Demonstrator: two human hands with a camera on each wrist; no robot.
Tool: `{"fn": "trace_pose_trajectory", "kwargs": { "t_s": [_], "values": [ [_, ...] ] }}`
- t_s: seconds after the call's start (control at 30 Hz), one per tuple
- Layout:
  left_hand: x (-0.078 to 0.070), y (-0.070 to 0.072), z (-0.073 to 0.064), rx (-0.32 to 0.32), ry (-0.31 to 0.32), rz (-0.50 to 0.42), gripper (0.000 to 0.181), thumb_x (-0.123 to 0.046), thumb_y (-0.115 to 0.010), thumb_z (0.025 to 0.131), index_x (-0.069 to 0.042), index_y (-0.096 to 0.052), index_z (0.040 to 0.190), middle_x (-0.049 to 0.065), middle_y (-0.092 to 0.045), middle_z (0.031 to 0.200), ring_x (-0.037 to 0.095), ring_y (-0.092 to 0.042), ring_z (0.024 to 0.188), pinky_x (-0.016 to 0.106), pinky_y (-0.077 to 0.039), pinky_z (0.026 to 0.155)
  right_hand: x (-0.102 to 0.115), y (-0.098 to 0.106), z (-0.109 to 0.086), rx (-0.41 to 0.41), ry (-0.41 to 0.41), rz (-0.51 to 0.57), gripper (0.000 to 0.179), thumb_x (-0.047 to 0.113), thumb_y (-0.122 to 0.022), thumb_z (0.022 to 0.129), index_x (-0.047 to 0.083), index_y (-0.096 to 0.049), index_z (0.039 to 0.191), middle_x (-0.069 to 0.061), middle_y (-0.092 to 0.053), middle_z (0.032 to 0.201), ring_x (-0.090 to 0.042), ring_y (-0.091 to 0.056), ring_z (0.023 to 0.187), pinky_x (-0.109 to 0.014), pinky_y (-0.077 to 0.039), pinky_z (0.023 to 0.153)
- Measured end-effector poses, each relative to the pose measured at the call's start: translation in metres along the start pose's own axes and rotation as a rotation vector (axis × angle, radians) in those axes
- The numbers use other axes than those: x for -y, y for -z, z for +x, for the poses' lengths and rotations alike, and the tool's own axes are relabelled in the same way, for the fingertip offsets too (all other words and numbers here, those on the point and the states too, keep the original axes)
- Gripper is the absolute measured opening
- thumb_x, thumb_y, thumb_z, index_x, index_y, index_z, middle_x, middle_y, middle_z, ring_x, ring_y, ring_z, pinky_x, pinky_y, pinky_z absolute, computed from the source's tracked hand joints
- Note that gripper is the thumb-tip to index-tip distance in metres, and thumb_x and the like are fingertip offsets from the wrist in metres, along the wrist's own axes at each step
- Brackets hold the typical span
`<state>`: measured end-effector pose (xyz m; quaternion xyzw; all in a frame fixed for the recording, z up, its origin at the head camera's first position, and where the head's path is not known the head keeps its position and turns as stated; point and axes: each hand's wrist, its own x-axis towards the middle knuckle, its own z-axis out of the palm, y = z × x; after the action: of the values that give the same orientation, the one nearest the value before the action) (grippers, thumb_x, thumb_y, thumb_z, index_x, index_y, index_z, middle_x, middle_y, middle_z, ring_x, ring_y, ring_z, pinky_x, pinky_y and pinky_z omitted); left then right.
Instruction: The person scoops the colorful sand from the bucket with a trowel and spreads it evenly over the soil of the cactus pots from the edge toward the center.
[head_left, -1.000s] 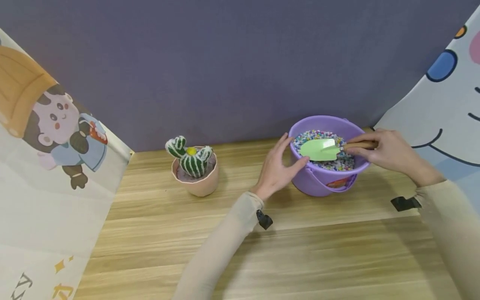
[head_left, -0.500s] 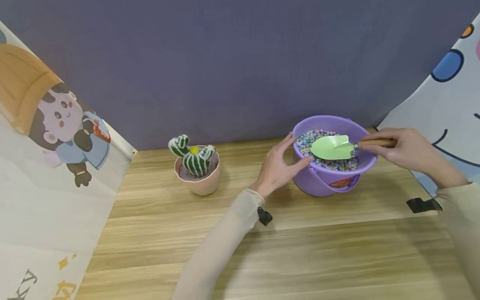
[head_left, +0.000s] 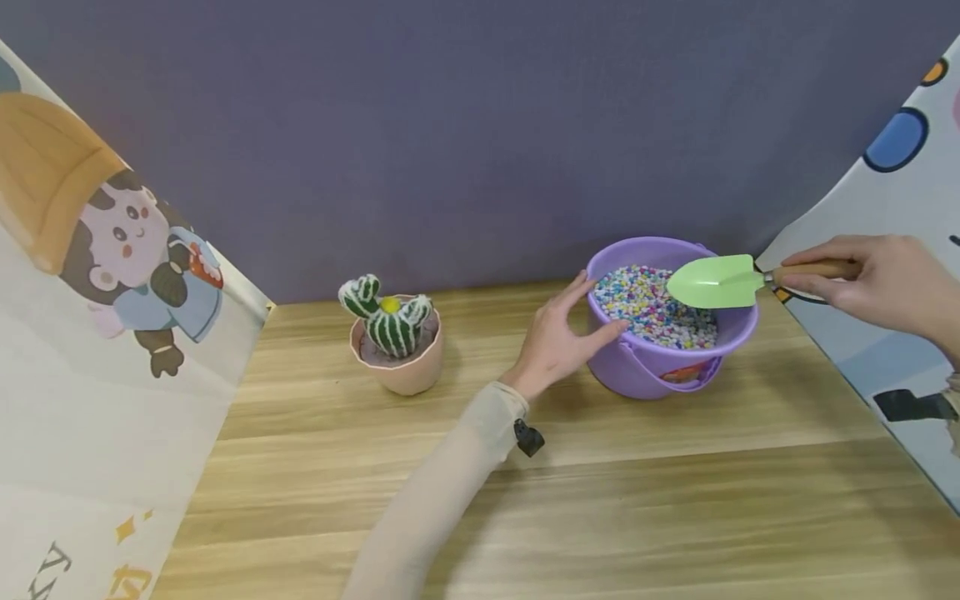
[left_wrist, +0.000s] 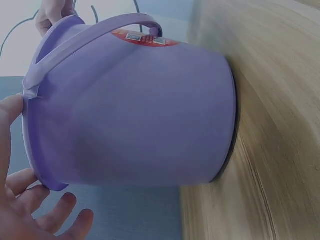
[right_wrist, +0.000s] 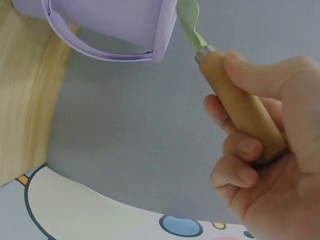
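My left hand [head_left: 551,346] holds the near left rim of a purple bucket [head_left: 637,375], its thumb and fingertips set apart along the edge. Small multicoloured beads [head_left: 645,312] lie inside the bucket. My right hand [head_left: 892,279] grips the wooden handle of a green hand trowel [head_left: 716,282], fingers wrapped round it in the right wrist view. The trowel's blade points left and overlaps the bucket's right rim in the head view; its visible face is plain green. In the left wrist view the bucket [left_wrist: 140,110] stands on the wooden tabletop, its handle hanging down its side.
A pink pot [head_left: 408,375] with a knitted cactus [head_left: 393,331] stands on the wooden table [head_left: 315,467] left of the bucket. A grey-blue backdrop [head_left: 450,150] rises behind, and printed cartoon panels border both sides.
My right hand has moved right with the trowel, bringing the blade from over the beads to the bucket's right rim. The left hand stays at the bucket's rim.
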<state>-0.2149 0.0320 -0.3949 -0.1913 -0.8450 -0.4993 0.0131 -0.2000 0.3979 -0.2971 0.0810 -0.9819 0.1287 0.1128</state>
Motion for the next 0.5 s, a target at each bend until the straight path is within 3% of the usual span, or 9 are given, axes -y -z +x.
{"fn": "trace_pose_trajectory", "kwargs": {
  "t_s": [0.13,0.27,0.5],
  "values": [
    [0.001,0.001,-0.001,-0.009,0.001,0.000,0.085,-0.059,-0.078,0.090,-0.026,-0.047,0.162,-0.020,-0.029,0.172,0.028,-0.035,0.161,0.060,-0.030,0.129,0.004,-0.004,0.006,-0.013,0.046,-0.055,0.033,0.029,-0.080,0.094,0.001,-0.081,0.110,-0.011,-0.081,0.083,0.001,-0.054,0.064,-0.025,-0.043,0.056],
    [0.001,0.000,0.000,-0.008,-0.011,0.002,0.085,-0.059,-0.079,0.090,-0.025,-0.047,0.162,-0.016,-0.031,0.173,0.029,-0.036,0.160,0.059,-0.031,0.129,0.010,-0.015,0.010,0.005,0.108,-0.044,0.027,0.027,-0.084,0.090,0.004,-0.083,0.105,-0.012,-0.082,0.089,-0.007,-0.064,0.070,-0.027,-0.048,0.059],
    [0.001,0.000,0.000,0.003,-0.013,0.006,0.085,-0.059,-0.078,0.091,-0.024,-0.046,0.162,-0.012,-0.032,0.174,0.027,-0.035,0.161,0.059,-0.031,0.129,0.034,-0.040,0.017,0.072,0.189,0.127,0.019,0.023,-0.082,0.094,0.013,-0.085,0.109,-0.005,-0.084,0.098,0.013,-0.059,0.074,-0.015,-0.046,0.060]
  ]
}}
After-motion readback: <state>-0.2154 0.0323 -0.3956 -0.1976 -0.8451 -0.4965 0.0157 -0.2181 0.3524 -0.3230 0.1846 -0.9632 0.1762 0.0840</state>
